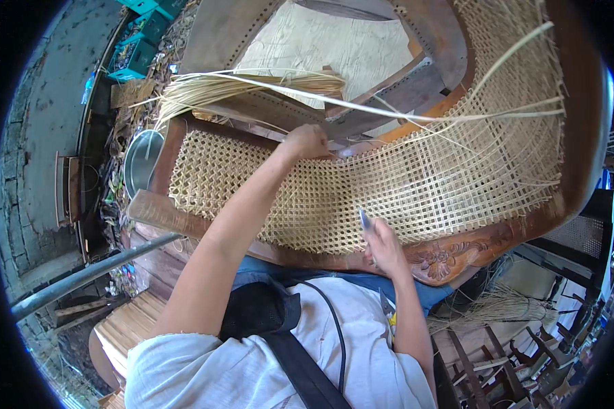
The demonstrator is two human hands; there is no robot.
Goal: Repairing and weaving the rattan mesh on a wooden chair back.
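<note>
R hand [387, 249] gripping 1 pointed metal tool [365, 220], tip over 1 woven cane panel [416, 184]; L hand [308, 142] at panel's far edge, fingers hidden, can't tell its grip. Panel's in 1 wooden frame [583, 136]; beyond, 1 cane bundle [198, 95]; 1 basin [142, 157] far L.

This place seems to be a workshop for cane furniture, and rather a rough one. The main sign is a large wooden frame [436, 266] with carved flowers, which carries a woven cane mesh [416, 184]. Above it there is a second frame [218, 31], whose edges have rows of small holes. A bundle [252, 87] of pale cane strips lies close by, and more loose strands [498, 307] are heaped at the right, near many dark wooden parts [484, 361]. At the left one sees teal crates [138, 56], a metal basin [142, 160] and scraps scattered over the ground.
</note>
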